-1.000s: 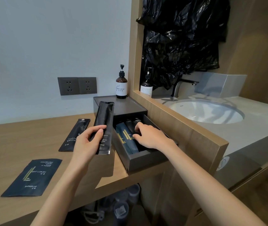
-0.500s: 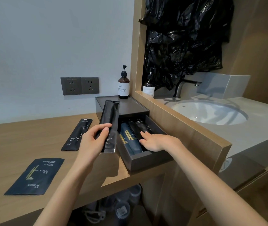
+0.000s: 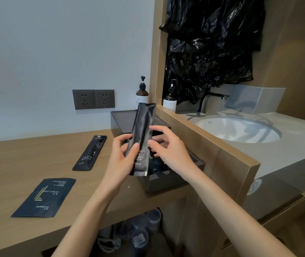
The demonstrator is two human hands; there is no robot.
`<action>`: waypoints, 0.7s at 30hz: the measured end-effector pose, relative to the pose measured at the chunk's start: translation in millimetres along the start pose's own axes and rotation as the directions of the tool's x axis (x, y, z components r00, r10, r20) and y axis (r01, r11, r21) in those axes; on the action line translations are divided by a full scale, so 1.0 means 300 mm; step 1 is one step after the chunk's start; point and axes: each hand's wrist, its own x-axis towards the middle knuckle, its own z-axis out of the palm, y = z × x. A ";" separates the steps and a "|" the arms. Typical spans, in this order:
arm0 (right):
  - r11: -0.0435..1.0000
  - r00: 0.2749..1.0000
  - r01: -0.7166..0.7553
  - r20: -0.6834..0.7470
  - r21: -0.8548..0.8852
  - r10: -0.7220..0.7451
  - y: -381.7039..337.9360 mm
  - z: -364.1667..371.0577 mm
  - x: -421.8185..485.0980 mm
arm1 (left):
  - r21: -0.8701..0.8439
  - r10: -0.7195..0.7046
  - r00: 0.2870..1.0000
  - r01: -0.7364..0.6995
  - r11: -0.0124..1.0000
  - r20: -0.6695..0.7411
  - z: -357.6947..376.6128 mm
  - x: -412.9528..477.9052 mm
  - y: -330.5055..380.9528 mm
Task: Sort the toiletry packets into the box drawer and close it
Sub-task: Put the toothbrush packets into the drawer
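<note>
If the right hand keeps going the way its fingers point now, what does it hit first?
Most likely the long black packet held upright in the left hand. The right hand has its fingers aimed leftward at it, nearly touching; the single view leaves the remaining gap unclear.

wooden counter (image 3: 27,160) | toothbrush packet (image 3: 90,153) | shower cap packet (image 3: 44,197) | drawer box (image 3: 122,119)

Two bare forearms, no sleeves in view. No rings or watch on left hand (image 3: 122,160) or right hand (image 3: 168,151). Short, unpainted nails.
</note>
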 end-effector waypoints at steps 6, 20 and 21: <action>0.971 0.987 -0.054 -0.133 0.231 0.086 -0.022 0.001 -0.002 | 0.045 0.076 0.994 -0.080 0.996 0.079 0.003 -0.009 0.004; 0.939 0.976 -0.069 -0.173 0.338 0.134 -0.089 -0.029 0.026 | 0.758 0.614 0.765 -0.515 0.400 0.196 -0.043 -0.070 0.024; 0.917 0.980 -0.083 -0.135 0.391 0.146 -0.092 -0.028 0.026 | 0.745 0.636 0.754 -0.517 0.422 0.163 -0.047 -0.069 0.025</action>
